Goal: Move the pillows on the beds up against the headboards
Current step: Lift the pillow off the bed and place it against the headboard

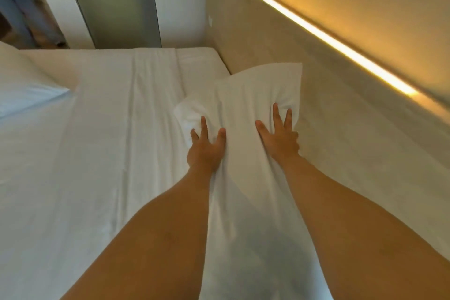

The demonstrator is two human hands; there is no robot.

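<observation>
A white pillow lies along the right side of the bed, its far end leaning against the beige headboard. My left hand presses on the pillow's left side with fingers spread and sunk into the fabric. My right hand grips the pillow's right side next to the headboard, fingers dug in. A second white pillow sits at the left edge of the view, away from the headboard. The white sheet of the bed stretches between them.
A warm light strip runs along the headboard panel. A frosted glass panel and white wall stand beyond the bed's far side. A person's legs show at the top left corner.
</observation>
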